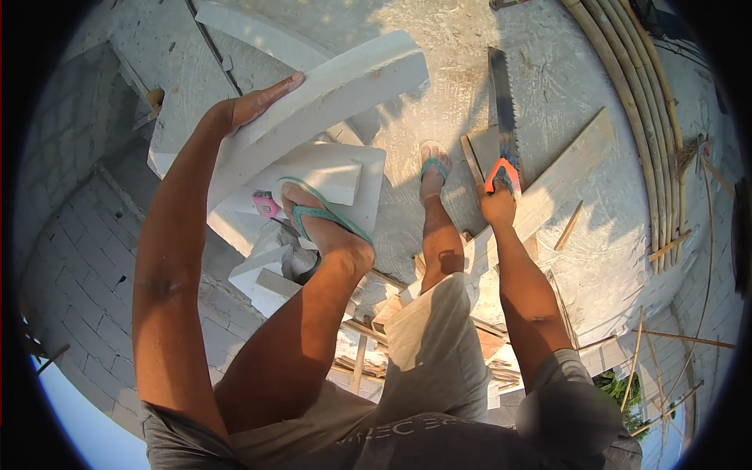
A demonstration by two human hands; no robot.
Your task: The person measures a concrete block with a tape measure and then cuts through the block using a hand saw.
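My left hand (pixel 265 102) lies flat along the top of a long white lightweight block (pixel 337 86), fingers stretched out. The block slants from lower left to upper right. In my right hand (pixel 498 205) is a hand saw (pixel 502 117) with an orange handle and a dark toothed blade, gripped by the handle. Its blade points away from me and is well apart from the block. My left foot, in a green flip-flop (pixel 325 211), rests on white block pieces (pixel 333 176). Beside that foot is a pink tape measure (pixel 265 204).
Another white block (pixel 258 31) lies at the far left. A wooden plank (pixel 568 157) lies on the concrete floor near the saw, with a small wood strip (pixel 569 225) beside it. Long bamboo poles (pixel 627 102) curve along the right. Wood scraps (pixel 368 364) lie behind my legs.
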